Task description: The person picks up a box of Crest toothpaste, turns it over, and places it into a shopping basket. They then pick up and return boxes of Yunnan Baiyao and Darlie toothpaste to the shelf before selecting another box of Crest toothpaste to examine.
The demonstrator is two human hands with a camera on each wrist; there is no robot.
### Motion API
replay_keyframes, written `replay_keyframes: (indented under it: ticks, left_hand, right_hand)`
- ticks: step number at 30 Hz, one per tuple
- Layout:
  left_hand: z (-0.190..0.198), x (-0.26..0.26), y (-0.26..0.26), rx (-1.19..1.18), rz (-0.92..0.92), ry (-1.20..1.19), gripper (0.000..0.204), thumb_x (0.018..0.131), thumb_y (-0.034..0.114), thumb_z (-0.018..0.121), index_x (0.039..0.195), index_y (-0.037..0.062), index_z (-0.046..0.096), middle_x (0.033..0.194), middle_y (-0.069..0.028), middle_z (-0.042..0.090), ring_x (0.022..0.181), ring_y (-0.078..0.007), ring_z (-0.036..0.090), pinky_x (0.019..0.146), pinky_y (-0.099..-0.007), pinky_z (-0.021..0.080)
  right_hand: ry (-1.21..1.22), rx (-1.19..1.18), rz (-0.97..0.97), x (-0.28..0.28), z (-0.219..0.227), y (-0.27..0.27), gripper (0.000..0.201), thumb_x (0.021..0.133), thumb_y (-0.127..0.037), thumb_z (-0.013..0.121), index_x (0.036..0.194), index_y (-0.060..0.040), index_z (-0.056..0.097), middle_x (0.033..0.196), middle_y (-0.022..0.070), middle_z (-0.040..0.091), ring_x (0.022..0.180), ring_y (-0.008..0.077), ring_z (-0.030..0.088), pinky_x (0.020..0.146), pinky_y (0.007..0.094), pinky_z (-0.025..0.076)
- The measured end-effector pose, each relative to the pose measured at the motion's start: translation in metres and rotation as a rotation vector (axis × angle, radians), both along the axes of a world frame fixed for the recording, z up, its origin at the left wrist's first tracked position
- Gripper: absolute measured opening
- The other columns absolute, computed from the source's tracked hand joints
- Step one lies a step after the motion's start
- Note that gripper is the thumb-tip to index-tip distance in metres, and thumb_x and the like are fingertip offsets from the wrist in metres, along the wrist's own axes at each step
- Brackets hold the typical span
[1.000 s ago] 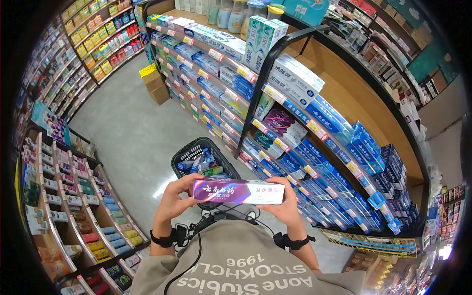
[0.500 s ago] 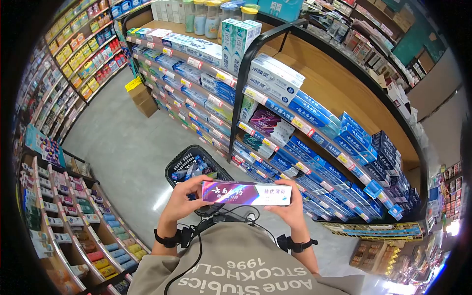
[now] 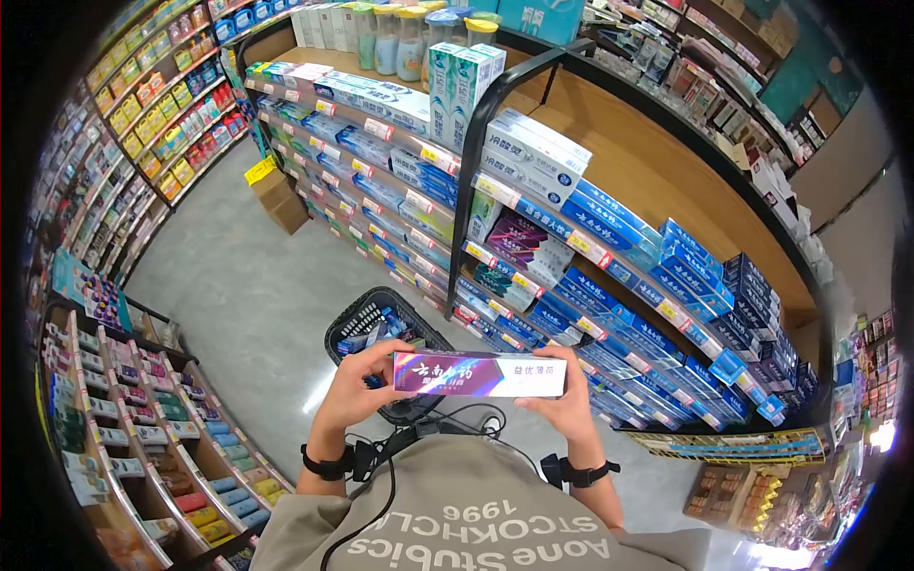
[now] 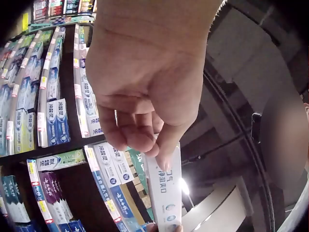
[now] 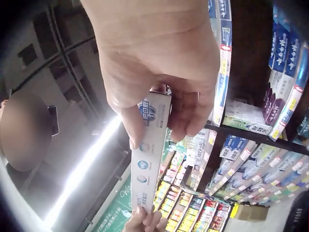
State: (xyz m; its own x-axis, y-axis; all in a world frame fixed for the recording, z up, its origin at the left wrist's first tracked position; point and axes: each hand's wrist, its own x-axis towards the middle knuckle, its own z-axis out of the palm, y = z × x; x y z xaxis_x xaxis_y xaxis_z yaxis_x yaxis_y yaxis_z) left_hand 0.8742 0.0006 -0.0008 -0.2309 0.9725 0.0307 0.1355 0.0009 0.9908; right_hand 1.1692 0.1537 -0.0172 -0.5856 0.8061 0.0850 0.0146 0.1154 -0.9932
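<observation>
Left hand and right hand pinch a purple-white box by its ends; basket at 11 o'clock; shirt reads "1996".

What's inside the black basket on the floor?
The black basket holds several boxed items, mostly blue with one green. The toothpaste box and the left hand cover its near side, so the rest is hidden.

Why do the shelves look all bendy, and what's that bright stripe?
Head view: a fisheye lens curves the shelves and darkens the corners. Right wrist view: the stripe is a ceiling light, glaring white beside the toothpaste box. Left wrist view: the left hand looms huge, slightly soft.
</observation>
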Motion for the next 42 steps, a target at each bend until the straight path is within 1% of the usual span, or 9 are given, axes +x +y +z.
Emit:
replay_keyframes:
  ticks: [4, 15, 16, 21, 28, 34, 36, 40, 42]
  left_hand:
    - [0.000, -0.004, -0.012, 0.129, -0.004, 0.181, 0.058, 0.076, -0.003, 0.081, 0.131, 0.0028, 0.064, 0.074, 0.0012, 0.062, 0.068, -0.0057, 0.055, 0.068, -0.0241, 0.046]
    - [-0.004, -0.008, -0.071, 0.043, 0.247, 0.114, 0.055, 0.075, -0.001, 0.082, 0.127, 0.0035, 0.066, 0.077, 0.0003, 0.064, 0.068, -0.0064, 0.058, 0.067, -0.0244, 0.049]
    - [-0.005, -0.009, -0.079, 0.034, 0.283, 0.096, 0.056, 0.074, -0.001, 0.083, 0.127, 0.0036, 0.066, 0.077, 0.0004, 0.065, 0.068, -0.0063, 0.058, 0.068, -0.0244, 0.049]
    - [-0.037, -0.011, -0.121, 0.005, 0.468, 0.006, 0.056, 0.073, 0.002, 0.087, 0.125, 0.0047, 0.066, 0.082, 0.0005, 0.070, 0.068, -0.0061, 0.059, 0.067, -0.0232, 0.049]
    - [-0.038, -0.004, -0.158, 0.023, 0.557, -0.003, 0.057, 0.072, 0.001, 0.088, 0.125, 0.0039, 0.065, 0.105, -0.0039, 0.073, 0.074, -0.0068, 0.062, 0.067, -0.0233, 0.051]
    - [-0.028, -0.001, -0.156, 0.017, 0.549, -0.031, 0.057, 0.073, 0.000, 0.087, 0.125, 0.0040, 0.065, 0.107, -0.0045, 0.073, 0.076, -0.0070, 0.063, 0.066, -0.0224, 0.050]
    - [-0.024, -0.005, -0.152, 0.015, 0.534, 0.002, 0.057, 0.073, -0.001, 0.086, 0.125, 0.0039, 0.065, 0.103, -0.0050, 0.073, 0.073, -0.0071, 0.063, 0.065, -0.0223, 0.050]
    - [-0.021, -0.009, -0.123, -0.029, 0.435, -0.041, 0.057, 0.074, -0.001, 0.085, 0.126, 0.0033, 0.064, 0.092, -0.0051, 0.073, 0.067, -0.0075, 0.063, 0.061, -0.0223, 0.049]
    - [-0.023, -0.008, -0.100, 0.006, 0.403, -0.011, 0.058, 0.073, 0.000, 0.085, 0.127, 0.0026, 0.063, 0.087, -0.0044, 0.073, 0.066, -0.0077, 0.063, 0.060, -0.0221, 0.049]
  right_hand:
    - [-0.053, -0.020, 0.074, -0.003, -0.010, 0.002, 0.074, 0.069, -0.009, 0.093, 0.130, -0.0074, 0.052, 0.117, 0.0045, 0.060, 0.108, 0.0152, 0.061, 0.093, 0.0314, 0.052]
    - [-0.063, -0.134, 0.375, -0.050, -0.004, 0.000, 0.076, 0.074, -0.004, 0.089, 0.137, -0.0079, 0.046, 0.126, 0.0061, 0.055, 0.116, 0.0156, 0.057, 0.098, 0.0327, 0.048]
    - [-0.076, -0.084, 0.431, -0.058, -0.003, -0.001, 0.072, 0.079, -0.002, 0.085, 0.137, -0.0073, 0.044, 0.124, 0.0072, 0.061, 0.118, 0.0157, 0.060, 0.098, 0.0326, 0.050]
    - [-0.138, -0.087, 0.548, -0.094, 0.006, -0.016, 0.074, 0.077, -0.003, 0.087, 0.137, -0.0089, 0.044, 0.123, 0.0066, 0.060, 0.118, 0.0167, 0.059, 0.098, 0.0328, 0.049]
    - [-0.149, -0.126, 0.672, -0.115, -0.004, -0.027, 0.071, 0.079, 0.003, 0.084, 0.136, -0.0085, 0.044, 0.124, 0.0070, 0.061, 0.119, 0.0169, 0.060, 0.098, 0.0324, 0.050]
    - [-0.074, -0.131, 0.655, -0.112, 0.000, -0.030, 0.070, 0.079, 0.006, 0.082, 0.136, -0.0083, 0.044, 0.122, 0.0062, 0.062, 0.117, 0.0149, 0.060, 0.098, 0.0321, 0.050]
    - [-0.037, -0.207, 0.639, -0.106, 0.001, -0.028, 0.069, 0.080, 0.006, 0.082, 0.136, -0.0083, 0.044, 0.120, 0.0057, 0.062, 0.116, 0.0141, 0.060, 0.099, 0.0318, 0.049]
    - [-0.100, 0.011, 0.548, -0.087, 0.002, -0.016, 0.072, 0.079, 0.003, 0.083, 0.138, -0.0083, 0.043, 0.118, 0.0063, 0.064, 0.116, 0.0152, 0.062, 0.097, 0.0328, 0.051]
    - [-0.056, -0.047, 0.471, -0.077, 0.003, -0.008, 0.072, 0.079, 0.003, 0.083, 0.138, -0.0080, 0.044, 0.118, 0.0058, 0.064, 0.115, 0.0146, 0.062, 0.096, 0.0327, 0.051]
